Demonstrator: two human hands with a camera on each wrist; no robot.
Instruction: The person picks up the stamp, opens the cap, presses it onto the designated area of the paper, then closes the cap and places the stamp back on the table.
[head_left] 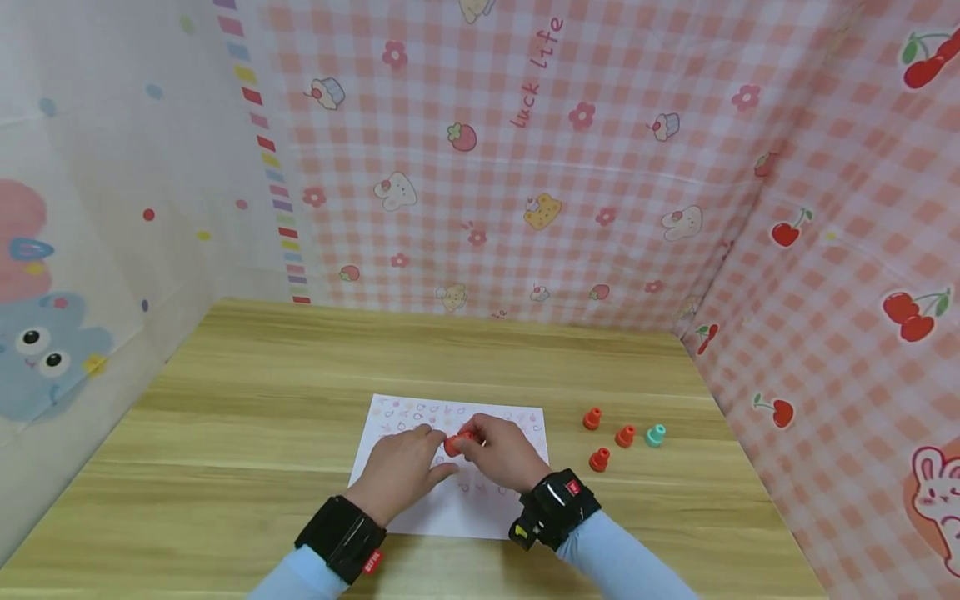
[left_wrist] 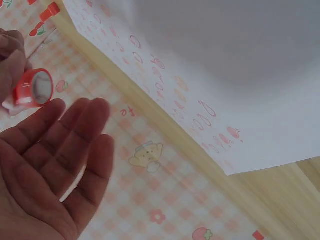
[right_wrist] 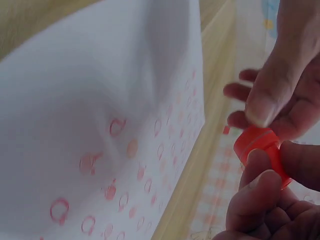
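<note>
Over the paper my right hand point(head_left: 508, 450) pinches a small red stamp point(right_wrist: 255, 145) between thumb and fingers. Its round pale end point(left_wrist: 43, 87) faces the left hand in the left wrist view. My left hand point(head_left: 397, 468) is just left of the stamp, fingers loosely extended and nothing gripped. In the right wrist view, the left thumb point(right_wrist: 264, 107) is right at the stamp's rim. Below both hands lies a white sheet of paper point(head_left: 450, 521) with rows of small red, pink and orange stamped prints on its far part.
To the right of the paper, three red stamps point(head_left: 626, 436) and one teal stamp point(head_left: 656, 435) stand on the wooden table point(head_left: 225, 450). Patterned cloth point(head_left: 480, 183) hangs behind the table and along both sides.
</note>
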